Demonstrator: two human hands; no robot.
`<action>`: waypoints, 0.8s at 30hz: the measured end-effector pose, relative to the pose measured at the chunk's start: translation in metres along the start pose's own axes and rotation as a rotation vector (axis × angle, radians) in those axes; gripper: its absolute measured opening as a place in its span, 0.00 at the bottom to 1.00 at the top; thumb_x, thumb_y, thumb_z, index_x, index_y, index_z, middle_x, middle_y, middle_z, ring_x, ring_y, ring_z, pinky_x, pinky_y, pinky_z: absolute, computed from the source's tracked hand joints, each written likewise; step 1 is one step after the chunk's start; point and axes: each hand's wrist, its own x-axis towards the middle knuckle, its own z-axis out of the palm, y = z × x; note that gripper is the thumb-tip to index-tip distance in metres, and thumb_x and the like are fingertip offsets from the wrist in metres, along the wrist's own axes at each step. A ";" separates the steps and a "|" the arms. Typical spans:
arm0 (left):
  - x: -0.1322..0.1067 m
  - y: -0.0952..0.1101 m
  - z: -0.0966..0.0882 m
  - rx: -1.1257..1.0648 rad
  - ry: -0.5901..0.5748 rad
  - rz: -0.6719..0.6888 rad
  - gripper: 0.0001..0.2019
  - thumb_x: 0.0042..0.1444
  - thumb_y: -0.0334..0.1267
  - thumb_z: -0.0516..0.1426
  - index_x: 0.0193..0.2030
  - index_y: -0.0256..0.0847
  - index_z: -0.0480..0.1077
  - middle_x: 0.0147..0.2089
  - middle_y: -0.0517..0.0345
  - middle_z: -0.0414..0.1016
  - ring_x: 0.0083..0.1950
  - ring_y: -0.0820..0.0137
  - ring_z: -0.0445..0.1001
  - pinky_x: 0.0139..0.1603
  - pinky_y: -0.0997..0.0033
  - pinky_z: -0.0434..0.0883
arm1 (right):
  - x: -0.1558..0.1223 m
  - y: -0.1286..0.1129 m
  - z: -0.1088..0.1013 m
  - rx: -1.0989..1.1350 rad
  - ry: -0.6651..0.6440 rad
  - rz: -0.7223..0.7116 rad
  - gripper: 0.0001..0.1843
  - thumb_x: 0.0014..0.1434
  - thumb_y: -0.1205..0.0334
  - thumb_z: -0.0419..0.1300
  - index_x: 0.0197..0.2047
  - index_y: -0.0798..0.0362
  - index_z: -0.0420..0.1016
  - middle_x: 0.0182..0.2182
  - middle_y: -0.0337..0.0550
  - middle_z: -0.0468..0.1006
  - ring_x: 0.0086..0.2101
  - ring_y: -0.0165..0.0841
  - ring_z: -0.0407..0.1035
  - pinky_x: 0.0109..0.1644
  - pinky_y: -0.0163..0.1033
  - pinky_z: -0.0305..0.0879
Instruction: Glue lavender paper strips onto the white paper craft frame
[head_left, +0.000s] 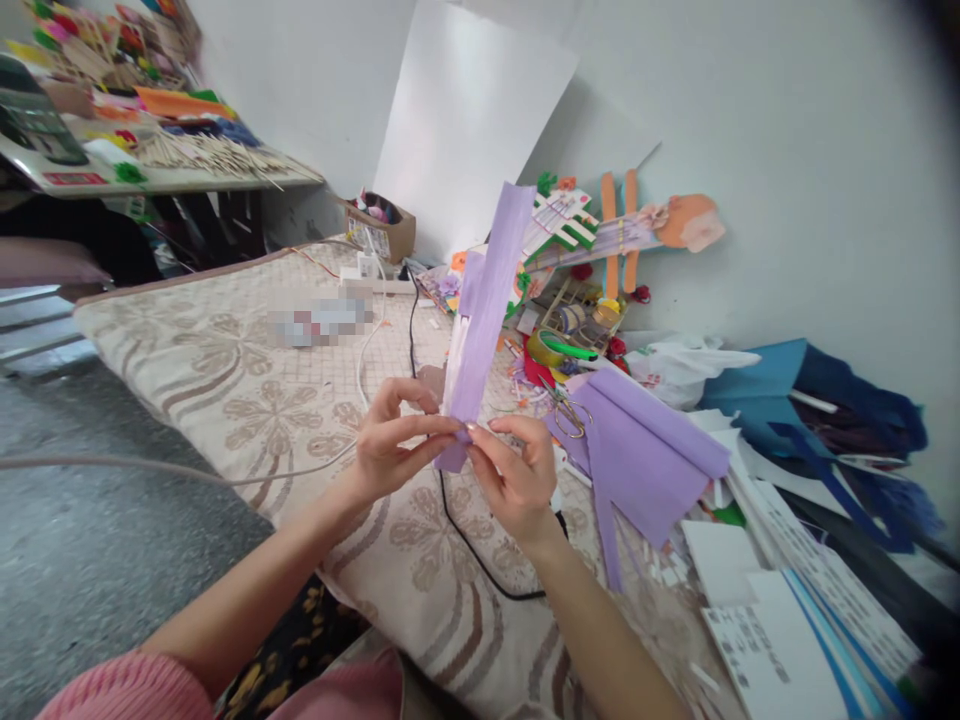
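A long strip of purple crepe paper [491, 290] stands upright in front of me, its lower end pinched between both hands. My left hand [394, 445] grips the bottom of the strip from the left with thumb and fingers closed on it. My right hand [514, 475] pinches the same lower end from the right. A larger folded sheet of purple paper [645, 450] lies on the mat just right of my right hand, with scissors [570, 410] resting at its left edge.
A beige patterned mat [262, 390] covers the floor. A black cable [480, 560] and a white cable [225, 475] cross it. Craft clutter, tape rolls [547, 345] and a cardboard box [382, 225] sit at the back. Stacked papers [795, 600] and blue sheets [810, 390] lie at right.
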 end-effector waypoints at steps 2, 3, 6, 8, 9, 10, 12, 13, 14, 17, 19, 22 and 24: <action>0.000 0.000 0.000 -0.014 -0.002 0.001 0.08 0.60 0.36 0.64 0.46 0.49 0.77 0.40 0.59 0.67 0.43 0.71 0.71 0.42 0.68 0.74 | 0.000 0.000 0.001 -0.004 0.008 0.000 0.24 0.64 0.69 0.61 0.62 0.40 0.70 0.43 0.45 0.72 0.43 0.37 0.71 0.46 0.47 0.74; 0.000 0.000 0.000 -0.018 0.000 0.000 0.08 0.60 0.35 0.64 0.46 0.48 0.77 0.40 0.59 0.67 0.43 0.71 0.71 0.43 0.68 0.74 | 0.001 0.000 0.001 -0.007 0.012 0.000 0.24 0.65 0.69 0.60 0.61 0.40 0.70 0.43 0.44 0.72 0.43 0.37 0.72 0.46 0.47 0.74; 0.000 0.001 0.001 -0.027 0.012 -0.004 0.08 0.60 0.35 0.64 0.46 0.47 0.77 0.40 0.59 0.67 0.43 0.71 0.70 0.43 0.69 0.74 | 0.001 0.001 0.003 -0.006 0.022 -0.006 0.21 0.65 0.69 0.60 0.59 0.43 0.72 0.43 0.45 0.72 0.43 0.37 0.71 0.46 0.47 0.74; 0.000 0.001 0.001 -0.030 0.017 -0.005 0.07 0.60 0.35 0.64 0.45 0.46 0.77 0.39 0.58 0.67 0.43 0.71 0.70 0.42 0.69 0.73 | 0.001 0.001 0.003 -0.001 0.026 -0.013 0.21 0.64 0.69 0.61 0.58 0.44 0.72 0.43 0.45 0.72 0.43 0.37 0.71 0.46 0.46 0.73; 0.000 0.002 0.002 -0.028 0.019 -0.004 0.07 0.60 0.35 0.64 0.45 0.46 0.77 0.39 0.59 0.67 0.42 0.71 0.70 0.42 0.69 0.73 | 0.002 0.001 0.003 0.001 0.027 -0.015 0.20 0.64 0.70 0.61 0.58 0.45 0.73 0.43 0.45 0.72 0.43 0.37 0.71 0.46 0.46 0.73; 0.000 0.002 0.002 -0.024 0.021 -0.005 0.07 0.61 0.36 0.64 0.45 0.46 0.77 0.39 0.59 0.67 0.42 0.71 0.70 0.42 0.69 0.73 | 0.002 0.001 0.003 0.001 0.026 -0.014 0.20 0.64 0.70 0.62 0.58 0.45 0.73 0.43 0.45 0.72 0.44 0.37 0.71 0.46 0.46 0.73; 0.000 0.003 0.002 -0.010 0.014 -0.013 0.06 0.61 0.37 0.63 0.45 0.46 0.77 0.39 0.58 0.67 0.42 0.71 0.71 0.42 0.69 0.74 | 0.002 0.000 0.002 0.002 0.018 -0.007 0.20 0.64 0.70 0.62 0.57 0.46 0.73 0.43 0.45 0.72 0.44 0.37 0.70 0.46 0.46 0.73; -0.001 0.003 0.002 -0.004 0.009 -0.019 0.07 0.61 0.37 0.63 0.46 0.46 0.77 0.39 0.58 0.67 0.42 0.71 0.71 0.42 0.69 0.74 | 0.002 0.000 0.001 0.002 0.013 -0.002 0.19 0.64 0.70 0.62 0.57 0.46 0.73 0.43 0.46 0.72 0.44 0.37 0.70 0.46 0.46 0.73; -0.001 0.003 0.002 0.002 0.003 -0.028 0.07 0.61 0.38 0.63 0.46 0.46 0.77 0.40 0.58 0.68 0.42 0.71 0.71 0.42 0.68 0.74 | 0.002 0.000 0.001 0.002 0.006 0.006 0.19 0.64 0.70 0.61 0.57 0.46 0.72 0.43 0.46 0.72 0.44 0.37 0.70 0.47 0.47 0.73; -0.003 0.002 0.002 0.008 -0.006 -0.057 0.08 0.62 0.41 0.62 0.47 0.45 0.77 0.40 0.57 0.68 0.43 0.69 0.72 0.43 0.67 0.74 | 0.002 -0.001 0.000 0.007 -0.026 0.030 0.19 0.65 0.67 0.61 0.57 0.44 0.71 0.44 0.45 0.71 0.45 0.38 0.70 0.48 0.48 0.73; -0.004 0.001 0.003 0.008 -0.012 -0.071 0.08 0.62 0.42 0.62 0.46 0.44 0.77 0.41 0.56 0.68 0.44 0.69 0.72 0.43 0.66 0.74 | 0.002 -0.001 0.000 0.007 -0.051 0.052 0.19 0.65 0.65 0.61 0.58 0.43 0.70 0.45 0.45 0.71 0.45 0.38 0.70 0.48 0.49 0.73; -0.005 0.001 0.002 0.008 -0.024 -0.073 0.08 0.62 0.41 0.62 0.46 0.44 0.77 0.41 0.56 0.68 0.44 0.69 0.72 0.44 0.66 0.73 | 0.002 0.000 0.000 0.004 -0.065 0.081 0.19 0.65 0.64 0.61 0.58 0.44 0.69 0.46 0.46 0.70 0.45 0.38 0.70 0.48 0.49 0.72; -0.005 0.001 0.002 0.012 -0.031 -0.068 0.08 0.62 0.41 0.62 0.47 0.44 0.77 0.41 0.56 0.68 0.44 0.69 0.71 0.44 0.66 0.73 | 0.002 0.001 0.001 0.003 -0.057 0.085 0.18 0.65 0.64 0.61 0.57 0.45 0.70 0.46 0.47 0.70 0.46 0.38 0.69 0.47 0.49 0.72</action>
